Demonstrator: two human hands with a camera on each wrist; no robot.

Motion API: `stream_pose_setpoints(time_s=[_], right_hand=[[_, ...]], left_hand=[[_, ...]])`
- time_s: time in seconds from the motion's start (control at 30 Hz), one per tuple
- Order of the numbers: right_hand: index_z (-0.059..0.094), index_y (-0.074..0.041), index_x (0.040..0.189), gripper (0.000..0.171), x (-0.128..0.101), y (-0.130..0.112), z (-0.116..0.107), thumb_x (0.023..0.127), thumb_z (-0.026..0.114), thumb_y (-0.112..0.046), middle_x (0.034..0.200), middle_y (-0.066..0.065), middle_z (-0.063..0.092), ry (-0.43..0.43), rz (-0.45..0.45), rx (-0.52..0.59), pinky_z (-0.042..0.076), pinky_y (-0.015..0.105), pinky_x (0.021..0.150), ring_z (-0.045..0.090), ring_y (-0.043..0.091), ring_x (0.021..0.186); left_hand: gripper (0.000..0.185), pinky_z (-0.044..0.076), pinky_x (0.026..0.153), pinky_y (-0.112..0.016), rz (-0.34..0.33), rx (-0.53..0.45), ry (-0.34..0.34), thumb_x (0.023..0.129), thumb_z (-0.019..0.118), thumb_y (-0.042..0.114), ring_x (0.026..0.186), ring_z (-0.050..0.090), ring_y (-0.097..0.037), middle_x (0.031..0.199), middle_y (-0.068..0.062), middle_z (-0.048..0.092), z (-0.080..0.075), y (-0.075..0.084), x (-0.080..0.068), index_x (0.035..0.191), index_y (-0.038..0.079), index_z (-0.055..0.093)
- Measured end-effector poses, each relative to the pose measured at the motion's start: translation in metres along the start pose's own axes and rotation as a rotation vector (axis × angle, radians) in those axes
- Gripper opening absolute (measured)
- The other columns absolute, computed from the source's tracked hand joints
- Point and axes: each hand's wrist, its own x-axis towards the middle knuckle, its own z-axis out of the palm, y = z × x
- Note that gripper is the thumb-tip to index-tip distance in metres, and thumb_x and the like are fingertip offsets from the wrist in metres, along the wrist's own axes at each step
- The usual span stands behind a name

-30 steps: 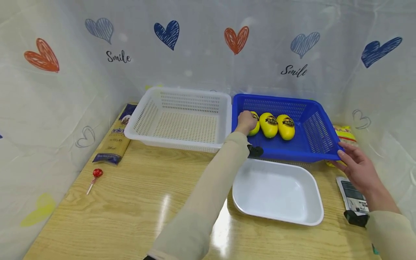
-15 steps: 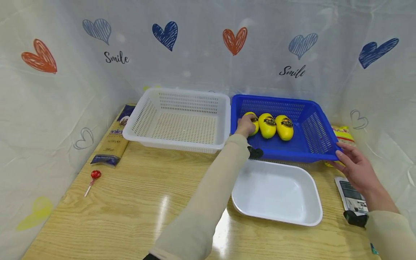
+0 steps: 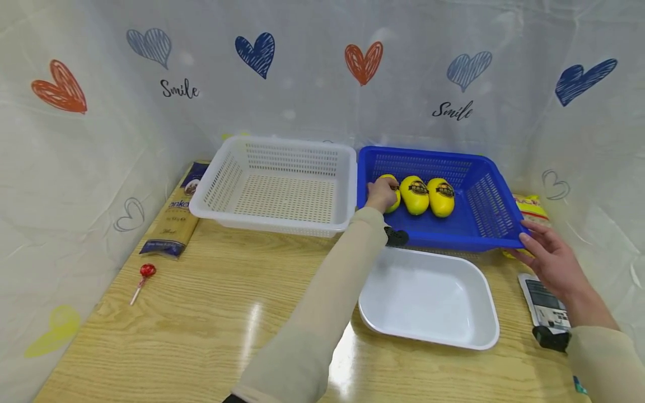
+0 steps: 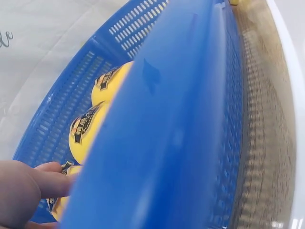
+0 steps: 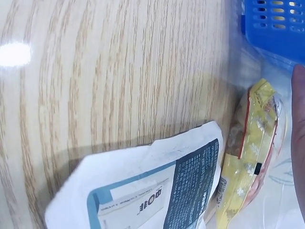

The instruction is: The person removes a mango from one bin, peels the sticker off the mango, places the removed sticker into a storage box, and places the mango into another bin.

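Tabletop (image 3: 211, 313): pale wood, visible grain. White sheeting (image 3: 413, 33) rises behind the far edge and along the left and right edges, creased at the sides. Printed on it: red hearts (image 3: 364, 62), blue hearts (image 3: 256, 54), black "Smile" lettering (image 3: 180, 89). Light: bright glare (image 3: 342, 358) toward the near edge, around mid-width.

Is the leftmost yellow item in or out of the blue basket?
In. The leftmost yellow item is within the walls of the blue basket, the left grip on it.

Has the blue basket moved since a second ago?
No: in the head view, the blue basket shows no visible shift against the red heart above it.
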Motion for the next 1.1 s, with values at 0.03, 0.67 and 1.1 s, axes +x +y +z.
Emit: stream_pose_setpoints(time_s=[0.03, 0.67, 1.1], right_hand=[[0.041, -0.019, 0.147, 0.051, 0.0002, 0.0000, 0.0003, 0.099, 0.057, -0.017, 0.122, -0.010, 0.051, 0.001, -0.002, -0.006, 0.056, 0.021, 0.072, 0.064, -0.001, 0.096], [0.043, -0.021, 0.144, 0.049, -0.0007, -0.0017, 0.0021, 0.098, 0.059, -0.018, 0.121, -0.010, 0.051, 0.008, 0.019, -0.012, 0.056, 0.022, 0.071, 0.065, 0.000, 0.093], [0.043, -0.017, 0.144, 0.045, 0.0023, 0.0004, -0.0021, 0.100, 0.053, -0.012, 0.122, -0.008, 0.054, -0.038, -0.003, 0.027, 0.057, 0.024, 0.073, 0.065, 0.002, 0.097]], left_hand=[[0.041, 0.016, 0.118, -0.033, -0.002, -0.004, -0.002, 0.096, 0.053, -0.003, 0.148, 0.014, -0.027, 0.138, 0.004, 0.057, -0.0002, -0.0004, -0.0001, 0.129, 0.018, 0.066], [0.030, 0.029, 0.112, -0.026, -0.030, -0.044, 0.011, 0.092, 0.061, -0.001, 0.143, 0.030, -0.023, 0.122, 0.002, 0.066, -0.0017, -0.0009, -0.0001, 0.111, 0.017, 0.075], [0.031, 0.023, 0.116, -0.029, -0.057, -0.126, 0.017, 0.093, 0.057, -0.002, 0.145, 0.024, -0.023, 0.136, 0.001, 0.058, -0.0017, -0.0010, -0.0034, 0.108, 0.017, 0.077]])
